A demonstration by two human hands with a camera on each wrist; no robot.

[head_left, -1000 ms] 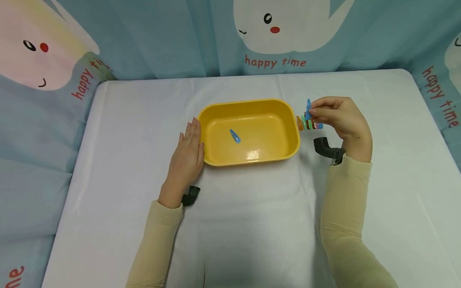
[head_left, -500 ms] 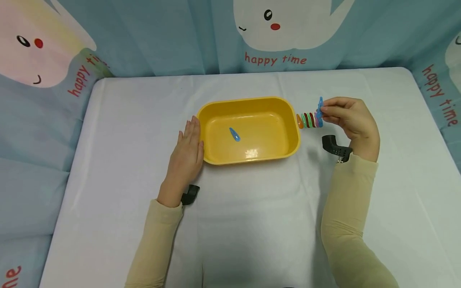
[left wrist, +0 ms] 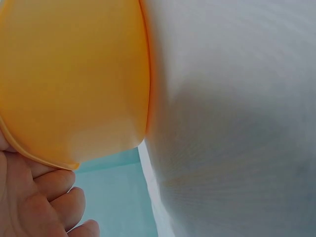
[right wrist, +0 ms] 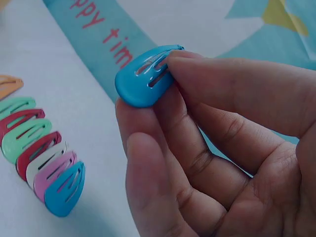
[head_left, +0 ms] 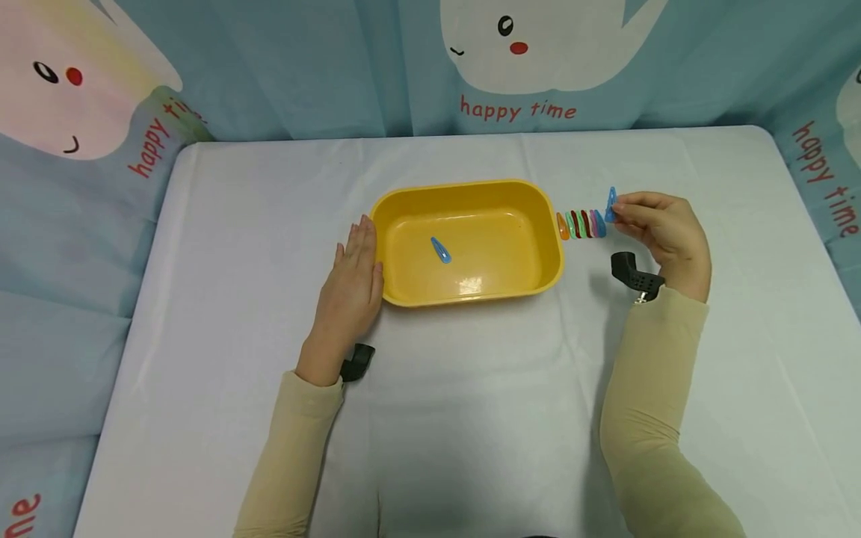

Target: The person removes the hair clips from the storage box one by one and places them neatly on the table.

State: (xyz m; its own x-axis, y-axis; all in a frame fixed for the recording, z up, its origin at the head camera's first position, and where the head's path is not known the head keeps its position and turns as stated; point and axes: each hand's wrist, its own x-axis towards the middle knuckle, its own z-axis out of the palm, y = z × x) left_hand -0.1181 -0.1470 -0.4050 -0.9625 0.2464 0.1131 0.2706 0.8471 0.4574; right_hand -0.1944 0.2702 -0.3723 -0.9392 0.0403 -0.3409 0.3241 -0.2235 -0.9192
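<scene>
My right hand (head_left: pixel 662 228) pinches a blue snap hair clip (right wrist: pixel 145 76) between thumb and fingers, above the table just past the right end of a row of clips. That row lies side by side: an orange clip (right wrist: pixel 9 86), then green, red and white ones, a pink clip (right wrist: pixel 55 175) and a blue clip (right wrist: pixel 65 190) at the end. My left hand (head_left: pixel 346 284) rests with straight fingers against the left side of a yellow basin (head_left: pixel 471 300). Inside the basin lies another blue hair clip (head_left: pixel 440 250). The left wrist view shows fingers touching the basin's rim.
A white cloth covers the table (head_left: pixel 471 418). Behind it hangs a blue curtain (head_left: pixel 323 67) with whale prints and red lettering. Black wrist mounts (head_left: pixel 635 276) sit on both forearms. The clip row starts close to the basin's right side.
My right hand has moved right with the blue hair clip, from over the row to beyond its end, uncovering the row's blue clip. My left hand stays against the basin.
</scene>
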